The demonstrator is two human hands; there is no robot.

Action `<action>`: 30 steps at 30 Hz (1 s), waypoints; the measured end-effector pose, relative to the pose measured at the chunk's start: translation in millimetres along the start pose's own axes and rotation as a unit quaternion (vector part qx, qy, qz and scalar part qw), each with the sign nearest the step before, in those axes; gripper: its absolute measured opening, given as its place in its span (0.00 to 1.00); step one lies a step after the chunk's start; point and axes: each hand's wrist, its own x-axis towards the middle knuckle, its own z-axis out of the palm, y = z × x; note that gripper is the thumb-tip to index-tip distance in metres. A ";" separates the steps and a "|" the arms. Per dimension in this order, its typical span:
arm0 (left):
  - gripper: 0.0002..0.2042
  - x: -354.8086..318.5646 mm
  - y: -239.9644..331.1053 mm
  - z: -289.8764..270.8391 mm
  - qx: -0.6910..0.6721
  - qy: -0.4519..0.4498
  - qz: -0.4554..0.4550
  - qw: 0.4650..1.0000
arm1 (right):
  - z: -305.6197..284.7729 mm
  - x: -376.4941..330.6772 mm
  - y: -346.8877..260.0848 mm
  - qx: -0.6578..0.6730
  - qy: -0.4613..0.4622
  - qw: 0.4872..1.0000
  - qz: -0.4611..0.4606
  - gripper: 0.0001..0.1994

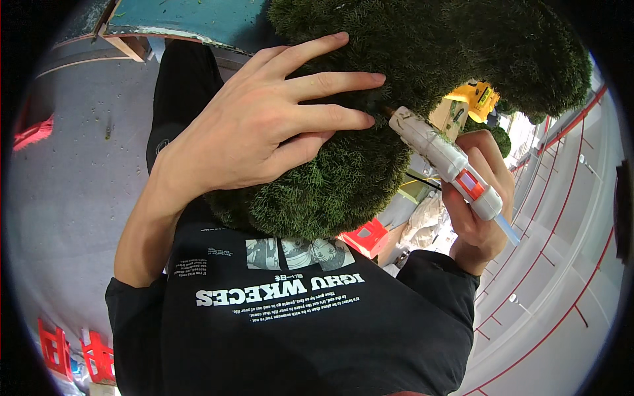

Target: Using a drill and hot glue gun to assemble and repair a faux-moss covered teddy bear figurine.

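Observation:
A big rounded shape covered in dark green moss fills the upper middle of the view. My left hand lies flat on its near side, fingers spread and pressing the moss, gripping nothing. My right hand is closed around a white glue gun with a red-orange switch and a pale glue stick poking out of its back end. The gun's nozzle touches the moss just beyond my left fingertips. My black printed T-shirt takes up the lower part of the view.
A red plastic stool stands below the moss shape, and more red stools at the lower left. A yellow tool lies behind the gun. A blue-topped wooden bench is at the top. The grey floor has red lines on the right.

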 end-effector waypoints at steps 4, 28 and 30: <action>0.19 0.2 -0.9 0.8 -0.010 0.000 -0.003 1.000 | -0.9 1.8 0.5 0.000 -0.006 1.000 -0.002 0.13; 0.19 -0.7 -2.0 1.3 -0.020 0.003 -0.005 1.000 | -5.8 3.0 -6.5 -0.026 -0.012 1.000 0.006 0.10; 0.20 -0.7 -1.7 1.3 -0.011 0.004 -0.002 1.000 | -6.1 3.4 -8.7 -0.006 -0.018 1.000 0.009 0.10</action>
